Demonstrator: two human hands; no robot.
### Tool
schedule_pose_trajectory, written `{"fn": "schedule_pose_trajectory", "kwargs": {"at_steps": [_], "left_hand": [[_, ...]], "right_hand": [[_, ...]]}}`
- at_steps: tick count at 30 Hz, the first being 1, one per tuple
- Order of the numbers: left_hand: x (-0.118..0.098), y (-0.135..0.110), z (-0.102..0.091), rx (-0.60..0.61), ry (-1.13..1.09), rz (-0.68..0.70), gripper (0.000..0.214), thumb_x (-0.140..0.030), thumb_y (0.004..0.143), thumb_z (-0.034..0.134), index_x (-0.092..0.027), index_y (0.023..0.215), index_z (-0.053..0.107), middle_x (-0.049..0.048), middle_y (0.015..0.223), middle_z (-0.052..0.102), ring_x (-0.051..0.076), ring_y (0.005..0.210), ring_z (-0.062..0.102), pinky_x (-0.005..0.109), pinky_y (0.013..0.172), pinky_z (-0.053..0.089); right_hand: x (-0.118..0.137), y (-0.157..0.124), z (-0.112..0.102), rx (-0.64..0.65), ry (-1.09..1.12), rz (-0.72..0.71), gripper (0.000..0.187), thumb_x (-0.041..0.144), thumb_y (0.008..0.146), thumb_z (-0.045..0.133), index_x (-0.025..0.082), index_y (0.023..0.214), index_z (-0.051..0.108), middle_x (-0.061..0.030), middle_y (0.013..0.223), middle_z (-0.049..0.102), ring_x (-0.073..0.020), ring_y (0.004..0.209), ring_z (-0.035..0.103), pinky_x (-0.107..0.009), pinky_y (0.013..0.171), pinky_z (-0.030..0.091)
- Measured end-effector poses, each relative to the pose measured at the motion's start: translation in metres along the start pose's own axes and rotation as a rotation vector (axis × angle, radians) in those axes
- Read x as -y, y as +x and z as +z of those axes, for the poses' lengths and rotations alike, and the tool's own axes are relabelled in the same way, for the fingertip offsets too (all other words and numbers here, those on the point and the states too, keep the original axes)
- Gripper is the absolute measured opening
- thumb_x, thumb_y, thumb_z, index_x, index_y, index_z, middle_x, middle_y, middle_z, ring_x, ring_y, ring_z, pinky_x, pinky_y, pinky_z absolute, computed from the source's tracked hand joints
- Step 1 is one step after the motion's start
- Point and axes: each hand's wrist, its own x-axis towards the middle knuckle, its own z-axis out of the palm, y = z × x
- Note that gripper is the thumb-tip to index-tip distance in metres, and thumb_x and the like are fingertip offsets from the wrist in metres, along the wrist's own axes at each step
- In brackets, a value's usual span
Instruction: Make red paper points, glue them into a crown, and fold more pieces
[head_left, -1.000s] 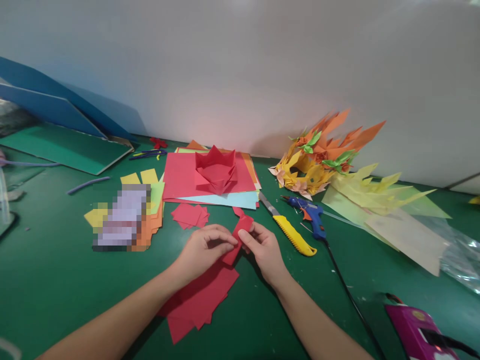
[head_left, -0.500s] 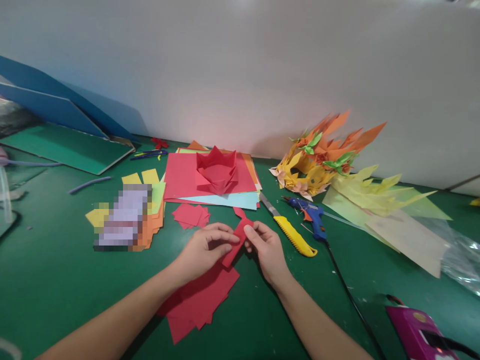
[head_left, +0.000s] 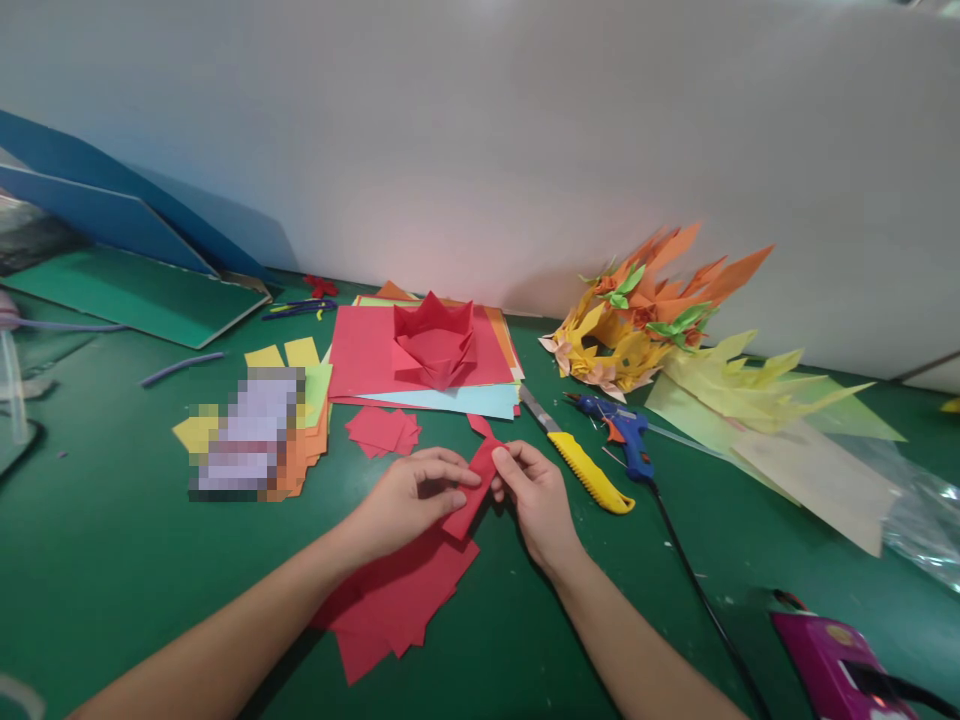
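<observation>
Basically, we've a pale wall [head_left: 480, 170] as bg, w/ a green table [head_left: 105, 480] butting up to it, bits of scrap dotted abt. Far L, blue and green boards [head_left: 135, 290] lean open near the wall, prob. parked to save room. The stack of paper [head_left: 356, 345] sits straight ahead, prob. for easy reach, and carries a red paper crown [head_left: 446, 372]. To the R, the orange & yellow crowns [head_left: 630, 355] and a pale yellow crown [head_left: 742, 398] rest at the back, prob. so nothing squashes them. Nearer us, R corner: a magenta box [head_left: 817, 650].

Red sheets [head_left: 412, 595] are fanned out just below our hands, prob. kept close for quick pickup. Our L hand [head_left: 409, 505] is half-curled, fingertips on the strip's L side (can't tell if it's pinching or just steadying). Our R hand [head_left: 536, 495] is closed in a pinch, thumb on top, prob. to keep the layers flat. The blue glue gun [head_left: 637, 445] lies on its side, nozzle pointing L; the yellow cutter [head_left: 589, 475] has its handle twd us, prob. for a safe grab. Folded red strip [head_left: 466, 510]: btwn both hands, slanted, above the sheets. Smallest: red squares [head_left: 379, 428], loosely piled beyond our L hand.
</observation>
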Motion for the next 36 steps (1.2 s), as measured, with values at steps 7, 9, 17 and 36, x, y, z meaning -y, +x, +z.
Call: {"fn": "schedule_pose_trajectory", "kwargs": {"at_steps": [7, 9, 17, 36], "left_hand": [[-0.0006, 0.001, -0.0024, -0.056, -0.026, -0.004, 0.018, -0.021, 0.07, 0.064, -0.022, 0.084, 0.075, 0.006, 0.097, 0.065, 0.018, 0.083, 0.061, 0.031, 0.077, 0.051], [-0.002, 0.0012, -0.0034, -0.095, -0.028, 0.006, 0.019, -0.021, 0.07, 0.064, -0.023, 0.085, 0.075, 0.006, 0.099, 0.065, 0.019, 0.089, 0.061, 0.033, 0.083, 0.05], [0.0017, 0.0018, -0.0041, -0.107, -0.005, 0.01, 0.022, -0.024, 0.073, 0.063, -0.023, 0.092, 0.074, 0.0066, 0.104, 0.063, 0.02, 0.094, 0.06, 0.035, 0.088, 0.048], [0.0004, 0.0009, -0.0083, -0.06, 0.002, -0.034, 0.027, -0.024, 0.076, 0.059, -0.022, 0.099, 0.072, 0.007, 0.111, 0.057, 0.02, 0.098, 0.058, 0.033, 0.082, 0.05]], "right_hand": [[0.0043, -0.0028, 0.0011, 0.077, -0.108, 0.012, 0.04, 0.057, 0.065, 0.068, 0.019, 0.064, 0.054, 0.0056, 0.047, 0.05, -0.0083, 0.041, 0.042, -0.021, 0.043, 0.035], [0.0069, -0.0039, 0.0022, 0.136, -0.171, 0.009, 0.041, 0.058, 0.065, 0.066, 0.019, 0.063, 0.054, 0.0056, 0.046, 0.049, -0.0084, 0.041, 0.042, -0.022, 0.043, 0.035], [0.0057, -0.0061, 0.0022, 0.233, -0.337, -0.101, 0.041, 0.056, 0.076, 0.055, 0.02, 0.058, 0.048, 0.0055, 0.047, 0.043, -0.0093, 0.045, 0.038, -0.023, 0.045, 0.03], [0.0061, -0.006, 0.0017, 0.292, -0.338, -0.169, 0.037, 0.048, 0.079, 0.053, 0.02, 0.055, 0.048, 0.005, 0.048, 0.044, -0.0096, 0.046, 0.039, -0.022, 0.048, 0.033]]}}
